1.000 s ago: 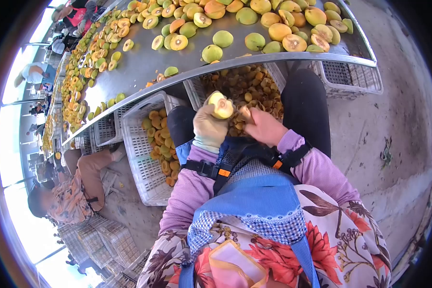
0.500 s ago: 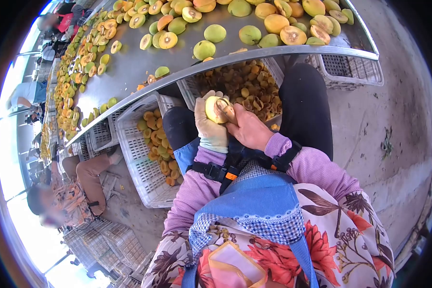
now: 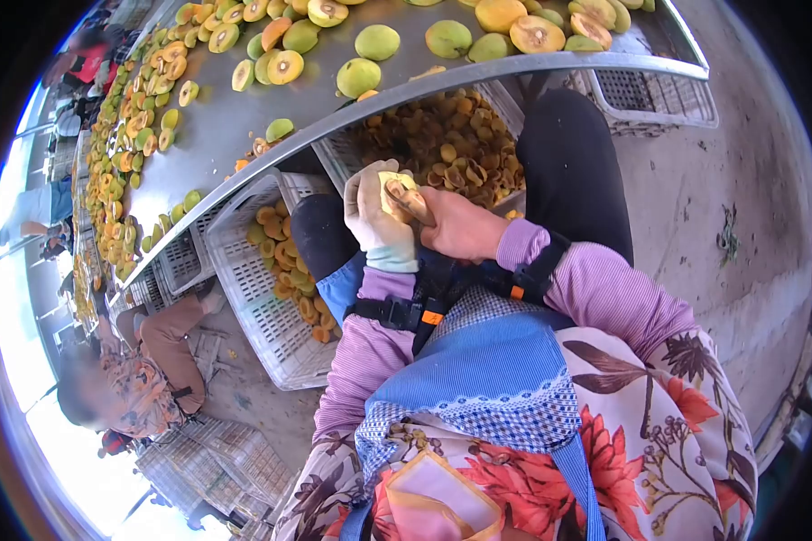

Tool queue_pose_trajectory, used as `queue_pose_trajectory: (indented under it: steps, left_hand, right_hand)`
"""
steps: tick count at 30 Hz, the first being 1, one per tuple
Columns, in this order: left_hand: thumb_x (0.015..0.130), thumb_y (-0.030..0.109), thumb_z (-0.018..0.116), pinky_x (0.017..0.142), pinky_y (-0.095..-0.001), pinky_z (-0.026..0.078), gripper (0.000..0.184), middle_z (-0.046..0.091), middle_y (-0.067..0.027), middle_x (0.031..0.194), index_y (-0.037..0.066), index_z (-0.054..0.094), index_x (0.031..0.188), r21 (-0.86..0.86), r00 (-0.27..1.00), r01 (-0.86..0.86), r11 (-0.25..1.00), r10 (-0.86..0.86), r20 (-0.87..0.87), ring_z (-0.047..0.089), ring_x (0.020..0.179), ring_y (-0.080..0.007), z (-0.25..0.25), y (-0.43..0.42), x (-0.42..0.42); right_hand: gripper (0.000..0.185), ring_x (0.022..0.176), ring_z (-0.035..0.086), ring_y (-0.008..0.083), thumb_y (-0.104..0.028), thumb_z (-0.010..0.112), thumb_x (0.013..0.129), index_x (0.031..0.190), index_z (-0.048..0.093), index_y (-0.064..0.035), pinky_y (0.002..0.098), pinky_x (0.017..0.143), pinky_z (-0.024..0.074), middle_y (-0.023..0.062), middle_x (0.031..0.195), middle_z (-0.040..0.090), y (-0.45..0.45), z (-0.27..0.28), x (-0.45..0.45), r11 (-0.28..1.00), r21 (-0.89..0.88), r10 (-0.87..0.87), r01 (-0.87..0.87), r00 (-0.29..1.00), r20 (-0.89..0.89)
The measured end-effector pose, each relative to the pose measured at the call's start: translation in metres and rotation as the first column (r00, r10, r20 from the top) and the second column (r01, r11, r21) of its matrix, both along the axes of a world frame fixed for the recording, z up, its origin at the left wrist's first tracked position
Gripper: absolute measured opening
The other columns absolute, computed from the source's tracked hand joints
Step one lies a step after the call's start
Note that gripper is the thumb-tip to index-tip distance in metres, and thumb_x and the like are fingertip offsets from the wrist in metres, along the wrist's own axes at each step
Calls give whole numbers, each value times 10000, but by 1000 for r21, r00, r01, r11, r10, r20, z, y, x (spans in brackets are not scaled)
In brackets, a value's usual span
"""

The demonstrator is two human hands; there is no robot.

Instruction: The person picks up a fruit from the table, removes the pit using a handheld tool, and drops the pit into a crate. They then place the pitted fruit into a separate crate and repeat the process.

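Right hand (image 3: 465,224) moved in; left hand (image 3: 370,216) cups fruit (image 3: 393,184).

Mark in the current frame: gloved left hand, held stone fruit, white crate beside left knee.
gloved left hand (image 3: 367,215): head view, middle of glove
held stone fruit (image 3: 389,186): head view, yellow flesh
white crate (image 3: 256,316): head view, perforated side wall

"What carries the fruit?"

"A shiny metal table (image 3: 209,144) with a rim along its edge. On it lie halved fruit (image 3: 285,67), some cut side up, and rounded green fruit (image 3: 377,42). Toward its far end they seem packed closer, though blur makes that uncertain."

"And below?"

"A grey floor (image 3: 672,243), bearing pale plastic crates (image 3: 275,338) and leafy scraps (image 3: 729,230)."
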State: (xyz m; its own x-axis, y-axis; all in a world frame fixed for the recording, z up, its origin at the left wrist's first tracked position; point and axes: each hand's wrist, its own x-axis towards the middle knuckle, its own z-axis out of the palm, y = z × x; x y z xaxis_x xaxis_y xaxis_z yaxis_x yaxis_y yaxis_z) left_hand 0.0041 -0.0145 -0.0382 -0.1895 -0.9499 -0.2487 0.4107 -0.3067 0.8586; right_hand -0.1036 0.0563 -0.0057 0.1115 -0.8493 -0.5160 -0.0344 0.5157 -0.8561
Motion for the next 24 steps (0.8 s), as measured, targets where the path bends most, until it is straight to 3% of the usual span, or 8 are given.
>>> queue_pose_trajectory:
  steps: [4, 8, 11, 14, 17, 20, 22, 24]
  left_hand:
    - [904, 253, 489, 742, -390, 526, 318, 624, -182, 944, -42, 551, 1005, -105, 990, 92, 990, -79, 114, 632, 817, -304, 0, -1, 3]
    - [897, 269, 506, 763, -386, 517, 353, 628, -187, 968, -51, 553, 1038, 39, 957, 291, 956, -292, 5, 633, 826, -311, -12, -15, 13]
    - [915, 294, 493, 771, -393, 516, 366, 627, -187, 961, -47, 557, 1034, -45, 969, 224, 973, -217, 121, 630, 835, -312, -2, -3, 8]
    - [939, 319, 465, 758, -404, 521, 387, 627, -183, 954, -45, 561, 1026, 23, 956, 285, 958, -286, 62, 629, 835, -310, -12, -5, 12]
    - [956, 325, 442, 751, -408, 524, 392, 626, -178, 948, -41, 569, 1015, 200, 943, 324, 925, -333, 8, 629, 837, -305, -17, -6, 24]
    - [938, 281, 486, 754, -394, 529, 350, 632, -178, 935, -50, 574, 1008, 169, 897, 420, 892, -436, 72, 633, 834, -297, -13, -5, 29]
    - [914, 259, 523, 732, -372, 538, 344, 642, -181, 915, -68, 584, 998, 188, 867, 479, 858, -495, 51, 646, 800, -291, -10, -9, 24]
    - [905, 239, 535, 714, -359, 541, 327, 646, -178, 898, -74, 595, 981, 49, 850, 504, 862, -505, 150, 652, 779, -279, -5, -9, 20]
  right_hand:
    - [478, 417, 555, 220, -78, 494, 777, 1242, 397, -22, 318, 339, 441, 160, 680, 586, 2, 4, -2, 999, -40, 35, -36, 999, -4]
    - [499, 417, 556, 211, -78, 482, 773, 1266, 401, -62, 310, 336, 435, 140, 630, 575, 4, 4, -5, 996, -23, 85, -85, 996, -14]
    - [496, 417, 557, 211, -81, 488, 776, 1267, 414, -83, 311, 344, 434, 130, 612, 569, 5, 4, -9, 992, -13, 129, -129, 991, -34]
    - [454, 422, 557, 214, -89, 500, 779, 1229, 445, -71, 320, 353, 436, 129, 616, 569, 8, -4, -11, 990, 12, 142, -141, 988, -55]
    - [401, 422, 550, 214, -99, 516, 779, 1171, 468, -32, 322, 362, 436, 125, 613, 564, 13, 3, -10, 979, 102, 188, -179, 978, -86]
    - [367, 428, 541, 200, -112, 529, 778, 1117, 475, 17, 315, 369, 436, 121, 615, 559, 17, -4, -6, 979, 52, 204, -198, 963, -174]
    - [345, 434, 536, 188, -112, 533, 773, 1083, 481, 31, 312, 372, 436, 115, 620, 559, 17, -9, -6, 976, 66, 212, -206, 970, -119]
    - [320, 438, 530, 177, -108, 534, 766, 1049, 488, 35, 308, 373, 436, 108, 621, 556, 17, -10, -12, 972, 89, 223, -218, 974, -46]
